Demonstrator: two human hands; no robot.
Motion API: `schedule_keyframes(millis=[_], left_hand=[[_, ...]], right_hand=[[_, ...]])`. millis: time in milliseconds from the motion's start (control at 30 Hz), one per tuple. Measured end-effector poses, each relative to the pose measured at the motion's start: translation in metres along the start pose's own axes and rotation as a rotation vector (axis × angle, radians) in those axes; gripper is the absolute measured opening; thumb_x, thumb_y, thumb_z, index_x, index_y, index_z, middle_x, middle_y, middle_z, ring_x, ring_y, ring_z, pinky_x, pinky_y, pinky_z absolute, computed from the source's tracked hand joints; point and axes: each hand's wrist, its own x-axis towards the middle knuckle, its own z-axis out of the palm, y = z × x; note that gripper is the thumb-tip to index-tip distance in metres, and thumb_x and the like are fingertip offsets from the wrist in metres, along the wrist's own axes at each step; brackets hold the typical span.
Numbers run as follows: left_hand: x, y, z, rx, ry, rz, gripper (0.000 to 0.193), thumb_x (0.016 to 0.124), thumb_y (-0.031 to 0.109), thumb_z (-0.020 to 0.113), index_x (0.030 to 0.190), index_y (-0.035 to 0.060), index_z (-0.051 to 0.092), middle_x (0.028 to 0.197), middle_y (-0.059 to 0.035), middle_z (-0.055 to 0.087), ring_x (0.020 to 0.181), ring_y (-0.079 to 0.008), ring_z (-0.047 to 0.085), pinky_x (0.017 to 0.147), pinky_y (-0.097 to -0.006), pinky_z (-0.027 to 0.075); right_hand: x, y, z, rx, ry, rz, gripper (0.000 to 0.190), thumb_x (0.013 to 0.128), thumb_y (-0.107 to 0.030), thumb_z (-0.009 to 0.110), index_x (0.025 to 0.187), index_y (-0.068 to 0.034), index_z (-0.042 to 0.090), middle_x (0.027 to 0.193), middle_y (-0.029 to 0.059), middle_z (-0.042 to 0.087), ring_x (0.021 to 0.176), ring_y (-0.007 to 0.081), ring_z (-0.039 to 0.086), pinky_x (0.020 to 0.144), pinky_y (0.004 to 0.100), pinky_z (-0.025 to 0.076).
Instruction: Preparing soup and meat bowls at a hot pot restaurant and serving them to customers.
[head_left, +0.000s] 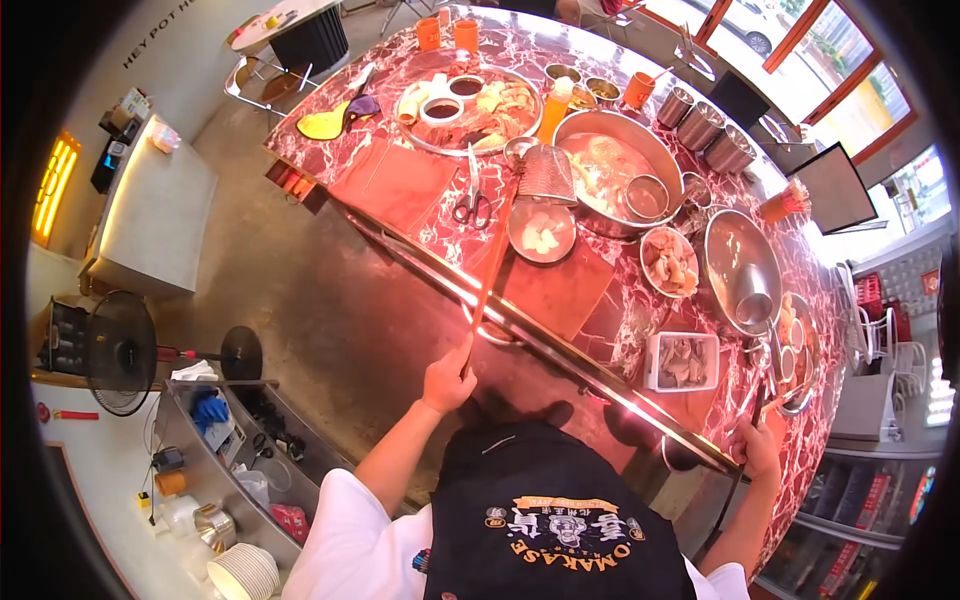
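My left hand is closed on the long wooden handle of a strainer basket. The metal basket rests by the rim of a large round pot of broth, above a steel bowl with pale pieces in it. Over the table's right part, my right hand grips a long, thin dark handle beside a white tray of grey meat-like pieces. An oval steel pan with a ladle lies beyond it. A bowl of pale meat pieces sits between pot and pan.
Black-handled scissors lie left of the strainer. Behind them stand a round food platter with dark sauces and an orange-yellow squeeze bottle. Steel containers line the far side. The table's metal-trimmed edge runs diagonally before me.
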Motion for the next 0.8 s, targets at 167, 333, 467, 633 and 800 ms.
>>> schedule_keyframes(millis=[167, 333, 467, 633, 800], left_hand=[[-0.008, -0.031, 0.010, 0.054, 0.026, 0.038, 0.062, 0.073, 0.010, 0.061, 0.134, 0.0126, 0.049, 0.071, -0.0117, 0.053, 0.062, -0.0316, 0.058, 0.056, -0.0428, 0.048], [-0.009, -0.039, 0.006, 0.078, 0.026, 0.094, 0.066, 0.069, 0.005, 0.060, 0.134, 0.0101, 0.050, 0.075, -0.0124, 0.050, 0.064, -0.0321, 0.057, 0.056, -0.0414, 0.049], [-0.013, -0.042, 0.002, 0.089, 0.049, 0.108, 0.059, 0.074, 0.013, 0.064, 0.132, 0.0139, 0.053, 0.074, -0.0111, 0.048, 0.063, -0.0313, 0.056, 0.055, -0.0419, 0.047], [-0.005, -0.019, -0.005, 0.013, 0.013, 0.050, 0.064, 0.074, 0.004, 0.059, 0.136, 0.0093, 0.048, 0.081, -0.0148, 0.052, 0.069, -0.0318, 0.057, 0.060, -0.0368, 0.049], [0.009, 0.057, -0.036, -0.440, -0.039, -0.158, 0.066, 0.080, 0.005, 0.057, 0.144, 0.0087, 0.038, 0.085, -0.0048, 0.057, 0.069, -0.0161, 0.056, 0.066, -0.0276, 0.047]], right_hand=[[-0.018, -0.021, 0.056, -0.056, 0.008, -0.019, 0.032, 0.097, -0.034, 0.049, 0.090, -0.004, 0.057, 0.062, 0.0113, 0.062, 0.037, 0.0086, 0.043, 0.036, 0.0202, 0.026], [-0.032, -0.055, 0.104, -0.102, 0.077, -0.162, 0.030, 0.098, -0.033, 0.048, 0.090, -0.005, 0.059, 0.062, 0.0075, 0.062, 0.038, 0.0072, 0.043, 0.036, 0.0202, 0.025], [-0.037, -0.090, 0.126, -0.037, 0.137, -0.526, 0.034, 0.101, -0.032, 0.044, 0.088, -0.004, 0.058, 0.067, 0.0055, 0.061, 0.042, 0.0074, 0.046, 0.039, 0.0203, 0.030], [-0.032, -0.120, 0.139, 0.078, 0.257, -0.991, 0.036, 0.102, -0.031, 0.040, 0.091, -0.002, 0.059, 0.076, 0.0039, 0.060, 0.064, 0.0101, 0.053, 0.059, 0.0219, 0.041], [-0.013, -0.113, 0.107, -0.080, 0.393, -0.907, 0.034, 0.102, -0.032, 0.040, 0.091, -0.005, 0.059, 0.071, -0.0004, 0.053, 0.060, 0.0067, 0.049, 0.056, 0.0206, 0.039]])
